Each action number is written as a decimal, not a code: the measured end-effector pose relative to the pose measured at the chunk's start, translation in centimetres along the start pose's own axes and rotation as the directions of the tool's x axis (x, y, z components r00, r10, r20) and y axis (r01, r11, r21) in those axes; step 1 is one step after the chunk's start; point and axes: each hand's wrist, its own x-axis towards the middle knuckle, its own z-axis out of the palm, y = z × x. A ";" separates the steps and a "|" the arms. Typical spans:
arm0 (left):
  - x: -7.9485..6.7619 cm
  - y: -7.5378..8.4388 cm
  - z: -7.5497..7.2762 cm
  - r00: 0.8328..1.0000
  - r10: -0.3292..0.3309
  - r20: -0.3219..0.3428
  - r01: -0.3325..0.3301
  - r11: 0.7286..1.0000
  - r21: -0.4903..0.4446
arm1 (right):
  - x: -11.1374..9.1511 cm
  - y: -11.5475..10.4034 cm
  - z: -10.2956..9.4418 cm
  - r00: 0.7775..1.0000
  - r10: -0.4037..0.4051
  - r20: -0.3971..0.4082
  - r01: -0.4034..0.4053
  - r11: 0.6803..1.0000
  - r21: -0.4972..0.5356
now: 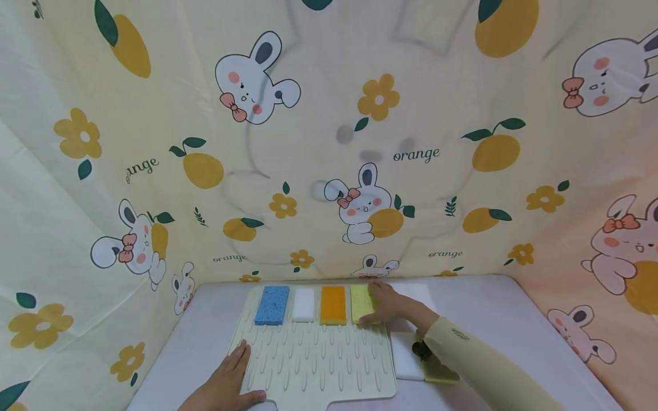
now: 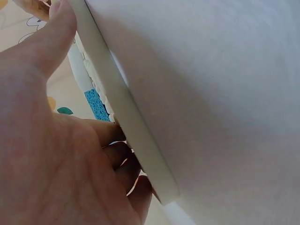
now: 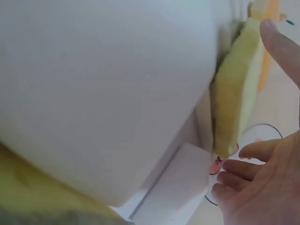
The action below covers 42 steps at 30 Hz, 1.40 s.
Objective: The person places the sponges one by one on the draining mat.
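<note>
A pale cream drying board (image 1: 316, 365) with raised ridges lies on the table. Along its far side sit a blue sponge (image 1: 272, 305), a white sponge (image 1: 303, 305), an orange sponge (image 1: 333, 306) and a yellow sponge (image 1: 361, 302). My right hand (image 1: 386, 304) spans the yellow one, thumb at its near end and fingers by its far end; the right wrist view shows this sponge (image 3: 232, 93) between thumb and fingertips. My left hand (image 1: 226, 379) rests at the board's near left corner, its fairly straight fingers along the left edge and thumb by the front edge.
Right of the board lie white blocks (image 1: 408, 357), partly hidden by the right forearm. Another yellow sponge (image 1: 441, 372) is beneath the sleeve. A patterned cloth (image 1: 308, 228) rises behind the white table (image 1: 175, 365) and at both sides.
</note>
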 end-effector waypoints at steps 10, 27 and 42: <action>0.0 -0.1 0.2 1.000 0.018 0.005 -0.018 1.000 -0.005 | -2.2 0.8 -1.0 0.997 -0.029 -0.071 0.033 0.998 0.061; -0.1 -0.2 0.3 1.000 -0.017 0.011 0.017 1.000 -0.018 | -7.6 1.8 -0.5 0.988 0.071 -0.136 -0.049 0.986 0.159; -0.6 0.3 -0.3 0.999 0.037 -0.018 -0.037 0.999 -0.020 | -12.0 2.5 0.0 0.979 0.025 -0.202 0.002 0.991 0.133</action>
